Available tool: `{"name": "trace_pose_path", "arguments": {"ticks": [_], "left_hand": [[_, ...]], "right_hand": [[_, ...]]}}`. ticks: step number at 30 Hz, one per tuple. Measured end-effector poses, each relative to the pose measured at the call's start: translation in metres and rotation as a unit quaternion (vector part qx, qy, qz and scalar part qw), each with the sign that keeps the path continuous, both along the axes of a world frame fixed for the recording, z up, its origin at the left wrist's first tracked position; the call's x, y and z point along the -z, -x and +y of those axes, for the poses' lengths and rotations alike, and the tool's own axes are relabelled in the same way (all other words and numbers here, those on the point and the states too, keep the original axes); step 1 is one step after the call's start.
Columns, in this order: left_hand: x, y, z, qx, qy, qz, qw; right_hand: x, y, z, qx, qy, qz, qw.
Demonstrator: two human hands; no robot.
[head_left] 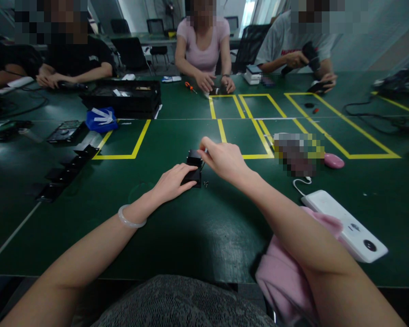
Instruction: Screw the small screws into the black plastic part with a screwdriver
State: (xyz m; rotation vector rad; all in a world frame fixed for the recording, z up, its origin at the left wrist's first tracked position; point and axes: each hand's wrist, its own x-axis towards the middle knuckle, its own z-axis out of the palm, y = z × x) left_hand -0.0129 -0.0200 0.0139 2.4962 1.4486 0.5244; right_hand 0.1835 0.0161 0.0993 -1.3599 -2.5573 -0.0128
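A small black angular part (194,157) sits on the green table in front of me, its upper section standing up from a flat base. My left hand (173,184) is closed on its left side, thumb and fingers over the base. At its upper right edge, my right hand (221,159) is pinched, fingertips bent down; whatever they hold is hidden. Several tiny dark screws (206,184) lie just right of the base. A row of similar black parts (68,170) stretches along the table at the left.
A black tray (122,102) and a blue bag (101,120) stand back left, near a bare drive-like device (66,131). A white power bank (344,225) and pink cloth (282,277) lie by my right forearm. Yellow tape (259,156) marks the table. Several people sit opposite.
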Motion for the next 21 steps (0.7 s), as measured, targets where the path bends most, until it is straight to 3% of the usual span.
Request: {"name": "trace_pose_path", "arguments": {"ticks": [21], "left_hand": [[-0.0013,-0.0006,-0.0011,-0.001,0.002,0.0,1.0]], "right_hand": [[-0.0019,-0.0018,-0.0004,-0.01,0.001,0.0,1.0]]}}
